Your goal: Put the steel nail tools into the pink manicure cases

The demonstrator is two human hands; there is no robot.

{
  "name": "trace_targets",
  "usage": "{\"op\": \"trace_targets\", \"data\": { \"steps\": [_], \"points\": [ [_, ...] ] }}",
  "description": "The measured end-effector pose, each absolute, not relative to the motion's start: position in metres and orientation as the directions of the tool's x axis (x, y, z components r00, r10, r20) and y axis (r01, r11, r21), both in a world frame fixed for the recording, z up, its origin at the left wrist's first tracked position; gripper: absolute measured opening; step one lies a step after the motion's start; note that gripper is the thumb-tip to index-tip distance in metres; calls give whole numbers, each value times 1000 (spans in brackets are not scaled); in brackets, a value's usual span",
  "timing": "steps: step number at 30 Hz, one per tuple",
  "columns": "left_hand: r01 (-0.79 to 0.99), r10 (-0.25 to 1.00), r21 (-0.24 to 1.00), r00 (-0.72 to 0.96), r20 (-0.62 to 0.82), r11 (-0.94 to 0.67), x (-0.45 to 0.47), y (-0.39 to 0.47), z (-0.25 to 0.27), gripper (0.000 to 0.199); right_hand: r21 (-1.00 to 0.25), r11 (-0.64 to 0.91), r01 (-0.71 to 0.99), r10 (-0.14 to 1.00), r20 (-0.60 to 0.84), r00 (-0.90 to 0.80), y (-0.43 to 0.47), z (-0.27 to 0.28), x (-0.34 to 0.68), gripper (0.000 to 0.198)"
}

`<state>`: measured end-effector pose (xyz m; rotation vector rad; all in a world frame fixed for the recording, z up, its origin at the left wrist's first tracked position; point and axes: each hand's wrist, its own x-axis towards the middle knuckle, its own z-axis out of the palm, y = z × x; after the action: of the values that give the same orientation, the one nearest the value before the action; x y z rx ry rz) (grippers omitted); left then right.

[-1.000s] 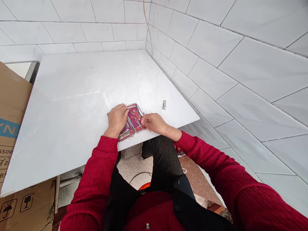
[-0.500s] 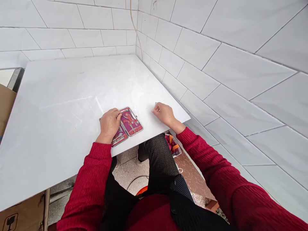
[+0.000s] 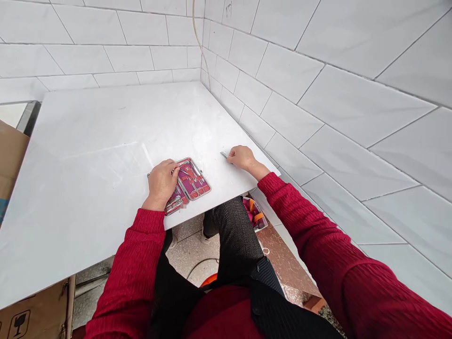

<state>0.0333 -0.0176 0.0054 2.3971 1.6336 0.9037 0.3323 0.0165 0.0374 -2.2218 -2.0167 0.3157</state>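
A manicure set in an open, hinged case (image 3: 198, 181) lies near the front edge of the white table. Its purple lining carries scissors and other small metal tools under red straps. My left hand (image 3: 161, 181) rests over the left half with fingers curled down on the case, hiding much of that side; whether a tool is also pinched there I cannot see. To the right, apart from the case, my right hand (image 3: 242, 157) is closed on a small flat silver tool (image 3: 223, 154) just above or on the tabletop. Only its tip sticks out leftward.
The white table (image 3: 95, 127) meets tiled walls (image 3: 268, 84) behind and at the right. A cable (image 3: 196, 33) hangs in the corner. Below the edge sits a clear container (image 3: 259, 221) with orange and dark pink items. Cardboard boxes (image 3: 38, 315) stand at the left.
My right hand has turned slightly, so the silver tool's tip now shows to its left. The left hand stays over the case. The view has shifted a little.
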Motion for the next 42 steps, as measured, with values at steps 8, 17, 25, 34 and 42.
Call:
{"op": "trace_targets", "data": {
  "steps": [8,17,25,34,42],
  "points": [
    [829,883,388,241,403,-403,35,-19,7,27,-248,16,969,996,-78,-36,1,42,318,13],
    [829,879,384,241,412,-407,34,-18,6,26,-171,83,982,990,-97,-101,5,39,309,16],
    [824,877,386,247,412,-414,34,-18,6,29,-198,118,973,983,-116,-143,-3,35,296,12],
    [698,854,545,189,485,-464,54,-37,26,27,-96,223,970,975,26,-221,-35,44,273,22],
    [299,968,930,186,165,-216,80,-66,32,33,-123,411,903,907,153,-393,-75,57,257,24]
  ]
}}
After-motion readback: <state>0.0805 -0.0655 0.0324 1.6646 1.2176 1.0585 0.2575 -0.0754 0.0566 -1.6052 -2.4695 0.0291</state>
